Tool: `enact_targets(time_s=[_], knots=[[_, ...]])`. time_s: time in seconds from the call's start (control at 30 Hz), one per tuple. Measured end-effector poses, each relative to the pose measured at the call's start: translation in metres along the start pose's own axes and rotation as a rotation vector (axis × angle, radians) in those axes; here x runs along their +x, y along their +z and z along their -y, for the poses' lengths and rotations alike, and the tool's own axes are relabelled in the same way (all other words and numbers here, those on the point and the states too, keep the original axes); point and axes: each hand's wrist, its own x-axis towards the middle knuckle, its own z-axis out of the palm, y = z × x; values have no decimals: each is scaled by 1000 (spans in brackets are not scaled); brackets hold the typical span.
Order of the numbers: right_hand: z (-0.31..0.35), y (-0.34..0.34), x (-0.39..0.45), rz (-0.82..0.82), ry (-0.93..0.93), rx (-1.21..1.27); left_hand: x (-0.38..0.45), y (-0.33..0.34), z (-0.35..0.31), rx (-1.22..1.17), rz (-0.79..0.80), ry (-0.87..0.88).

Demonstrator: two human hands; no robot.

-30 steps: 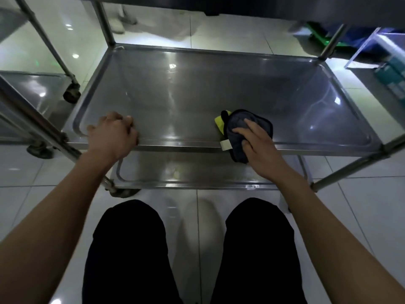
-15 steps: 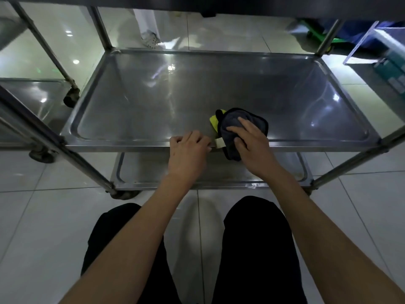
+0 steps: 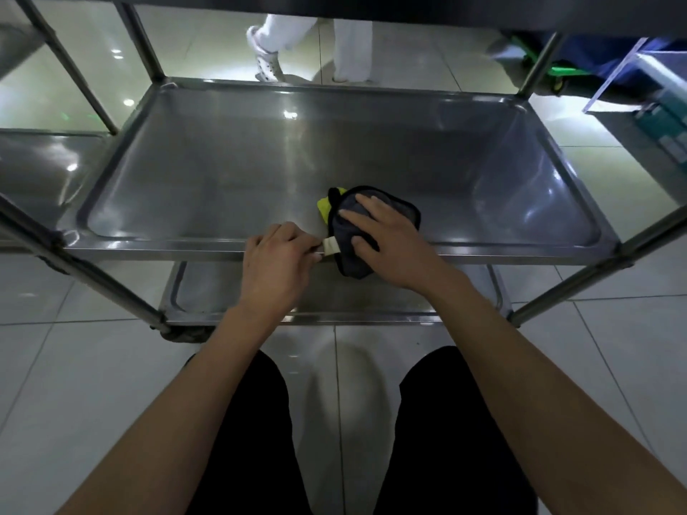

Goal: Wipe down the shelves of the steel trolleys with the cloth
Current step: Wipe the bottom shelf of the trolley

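A dark blue-grey cloth with a yellow-green corner lies over the front rim of the steel trolley's middle shelf. My right hand presses flat on top of it, fingers spread and thumb on the fabric. My left hand sits at the rim just left of the cloth. Its curled fingers pinch the cloth's white tag. The shelf pan is bare and shiny.
A lower shelf shows beneath the rim. A second steel trolley stands at the left. A person's legs in white trousers and shoes are behind the trolley. A green cart and a box are at the right.
My left hand left the shelf's left front rim and moved right to the cloth's tag. My right hand stays on the cloth. A walking person's legs came into view behind.
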Motion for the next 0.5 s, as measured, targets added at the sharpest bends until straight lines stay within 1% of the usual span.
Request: enact_targets(time_s=[0.13, 0.23, 0.37, 0.5], knots=[[2, 5, 1, -50, 17, 61, 5, -4, -13, 7, 39, -68], [-7, 4, -2, -84, 46, 99, 16, 0, -43, -43, 65, -43], [-41, -10, -17, -122, 135, 110, 29, 13, -88, -91, 123, -41], [-90, -32, -40, -172, 248, 139, 45, 31, -130, -102, 213, 11]])
